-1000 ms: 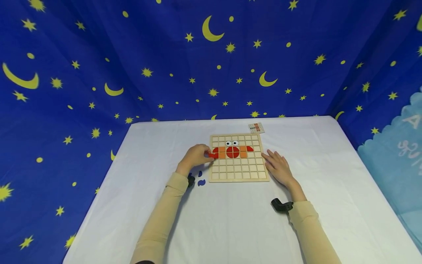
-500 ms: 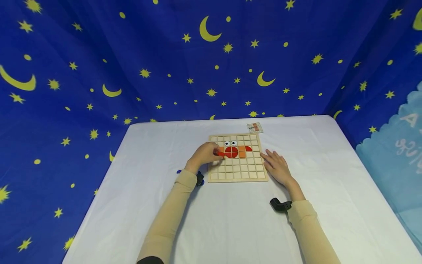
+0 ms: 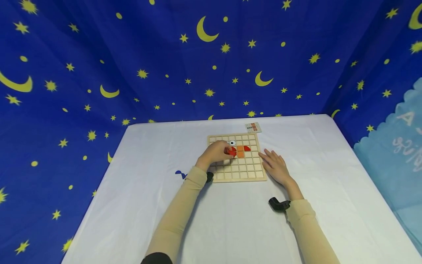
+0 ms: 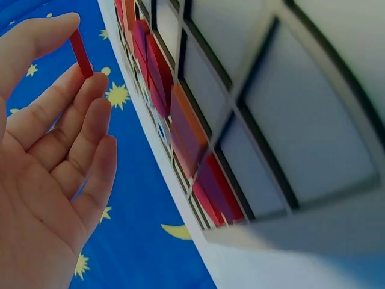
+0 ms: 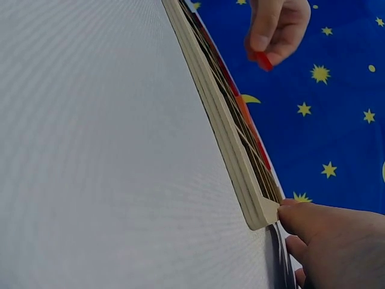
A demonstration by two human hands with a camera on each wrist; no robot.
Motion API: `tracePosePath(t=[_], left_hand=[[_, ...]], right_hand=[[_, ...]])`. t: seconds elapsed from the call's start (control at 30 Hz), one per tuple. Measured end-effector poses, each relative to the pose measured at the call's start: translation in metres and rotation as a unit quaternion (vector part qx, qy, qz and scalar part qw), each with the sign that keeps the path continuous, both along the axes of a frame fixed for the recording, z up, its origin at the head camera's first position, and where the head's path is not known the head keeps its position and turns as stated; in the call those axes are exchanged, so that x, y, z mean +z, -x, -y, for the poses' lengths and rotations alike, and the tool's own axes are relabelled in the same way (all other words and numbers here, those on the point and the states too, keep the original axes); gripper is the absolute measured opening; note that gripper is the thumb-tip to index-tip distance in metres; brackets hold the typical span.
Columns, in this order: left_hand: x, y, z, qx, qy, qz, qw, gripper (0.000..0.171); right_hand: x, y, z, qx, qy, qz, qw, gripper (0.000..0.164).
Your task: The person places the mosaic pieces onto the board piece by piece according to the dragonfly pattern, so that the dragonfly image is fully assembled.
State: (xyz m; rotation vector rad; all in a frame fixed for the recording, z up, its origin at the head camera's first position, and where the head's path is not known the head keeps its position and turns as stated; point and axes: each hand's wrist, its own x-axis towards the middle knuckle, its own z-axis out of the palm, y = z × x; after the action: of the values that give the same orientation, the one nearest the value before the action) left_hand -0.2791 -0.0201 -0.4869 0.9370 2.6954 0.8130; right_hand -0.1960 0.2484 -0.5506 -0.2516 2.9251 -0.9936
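Observation:
My left hand (image 3: 217,152) is over the wooden grid board (image 3: 237,176), pinching a thin red tile (image 4: 82,53) between thumb and fingertips, raised off the board in the left wrist view. On the board lie orange square tiles (image 3: 240,151), a red quarter-circle tile (image 3: 247,148) to their right, and an eye tile (image 3: 232,143) above. The left hand hides the tiles on the board's left part. My right hand (image 3: 276,167) lies with fingers extended at the board's right edge; the right wrist view shows its thumb touching the frame's corner.
A small pattern card (image 3: 253,127) lies behind the board's far right corner. Dark blue curved pieces (image 3: 181,174) lie on the white cloth left of the board, partly behind the left sleeve. A blue starry curtain (image 3: 184,66) stands behind the table.
My left hand has moved right across the board with the red tile, from its left edge to over the middle. The right hand has stayed at the board's right edge.

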Motion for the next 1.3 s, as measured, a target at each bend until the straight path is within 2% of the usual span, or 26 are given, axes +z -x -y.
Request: tracePosePath(t=[0.17, 0.4, 0.77, 1.07, 1.3], left_hand=[[-0.001, -0.001, -0.01, -0.002, -0.003, 0.019, 0.9998, 0.017], [-0.004, 0.002, -0.021, -0.01, 0.033, 0.008, 0.9994, 0.019], [-0.002, 0.006, -0.039, -0.013, 0.048, 0.001, 0.9988, 0.013], [0.003, 0.007, -0.052, -0.019, 0.077, 0.001, 0.9969, 0.02], [-0.003, 0.01, -0.06, -0.031, 0.085, -0.008, 0.9958, 0.023]], right_hand=[[0.0, 0.0, 0.0, -0.002, -0.001, 0.001, 1.0, 0.046], [-0.001, 0.0, 0.0, 0.002, 0.002, -0.002, 1.0, 0.046], [-0.001, 0.0, 0.0, -0.003, 0.001, -0.003, 1.0, 0.046], [0.0, 0.0, 0.0, -0.002, -0.001, 0.001, 1.0, 0.046], [-0.001, 0.001, 0.0, -0.005, -0.001, -0.001, 1.0, 0.046]])
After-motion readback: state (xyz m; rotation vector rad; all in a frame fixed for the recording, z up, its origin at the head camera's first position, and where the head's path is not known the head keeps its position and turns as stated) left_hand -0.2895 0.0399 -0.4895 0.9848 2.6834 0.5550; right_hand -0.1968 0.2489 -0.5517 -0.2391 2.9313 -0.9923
